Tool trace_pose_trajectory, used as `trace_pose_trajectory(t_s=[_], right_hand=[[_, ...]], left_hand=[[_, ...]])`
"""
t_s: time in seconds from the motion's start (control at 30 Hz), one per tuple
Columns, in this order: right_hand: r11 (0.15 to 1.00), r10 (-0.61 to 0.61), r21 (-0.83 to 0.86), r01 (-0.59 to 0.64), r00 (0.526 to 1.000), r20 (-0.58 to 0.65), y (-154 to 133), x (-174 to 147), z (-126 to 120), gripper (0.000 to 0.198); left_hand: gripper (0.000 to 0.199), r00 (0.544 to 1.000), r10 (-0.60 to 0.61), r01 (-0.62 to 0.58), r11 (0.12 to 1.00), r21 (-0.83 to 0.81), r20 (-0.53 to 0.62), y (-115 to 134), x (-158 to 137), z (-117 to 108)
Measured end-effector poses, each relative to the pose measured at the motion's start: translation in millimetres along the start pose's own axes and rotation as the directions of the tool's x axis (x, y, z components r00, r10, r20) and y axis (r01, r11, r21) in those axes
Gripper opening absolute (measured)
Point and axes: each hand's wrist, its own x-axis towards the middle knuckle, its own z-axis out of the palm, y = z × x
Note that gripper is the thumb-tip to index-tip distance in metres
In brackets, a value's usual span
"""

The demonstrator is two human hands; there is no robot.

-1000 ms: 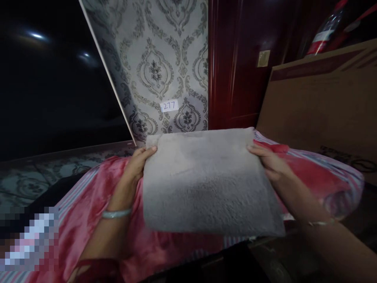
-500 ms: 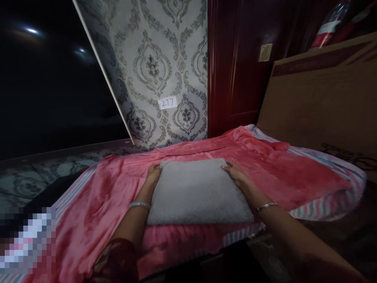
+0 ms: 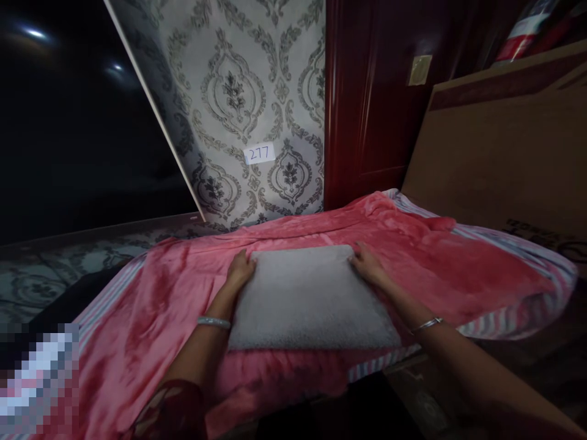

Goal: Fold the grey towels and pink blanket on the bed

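Observation:
A flat, square, fuzzy grey towel [image 3: 307, 299] lies in front of me on a pink plush blanket [image 3: 183, 293]; it looks folded. My left hand [image 3: 240, 269] is closed at its far left corner, thumb on the edge. At the far right corner my right hand [image 3: 365, 264] is closed in the same way, with some fingers hidden behind or beneath the edge. Both forearms reach in from below, a bracelet on each wrist.
The blanket's striped border [image 3: 509, 324] hangs over the right side. A large dark screen [image 3: 82, 122] stands at left, a cardboard box [image 3: 499, 146] at right with a bottle [image 3: 527, 33] on top. A paper label [image 3: 259, 153] marks the patterned wall.
My hands have shifted slightly at the towel's far corners, the fingers now reaching a little beyond the edge. The towel itself lies nearly the same. The view has tilted slightly.

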Motion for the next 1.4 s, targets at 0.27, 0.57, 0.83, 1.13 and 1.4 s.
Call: trace_pose_trajectory(t_s=[0.27, 0.57, 0.83, 1.13, 1.4], right_hand=[[0.738, -0.346, -0.512, 0.440, 0.897, 0.273, -55, -12, 53, 0.061], [0.653, -0.214, -0.614, 0.443, 0.886, 0.412, -39, -29, 67, 0.063], [0.640, -0.212, -0.624, 0.448, 0.884, 0.416, -40, -28, 68, 0.064], [0.651, -0.212, -0.613, 0.448, 0.883, 0.420, -48, -30, 63, 0.062], [0.692, -0.117, -0.605, 0.393, 0.889, 0.443, -65, -43, 32, 0.058]], left_hand=[[0.060, 0.836, 0.401, -0.511, 0.818, 0.265, 0.375, 24, -43, 69], [0.066, 0.801, 0.237, -0.585, 0.502, 0.636, 0.550, 25, -64, 73], [0.071, 0.864, 0.099, -0.476, 0.482, 0.735, 0.494, 12, -31, 35], [0.066, 0.896, -0.053, -0.332, 0.578, 0.745, 0.441, 0, -15, 11], [0.066, 0.894, 0.088, -0.424, 0.482, 0.767, 0.439, 54, -77, 26]])
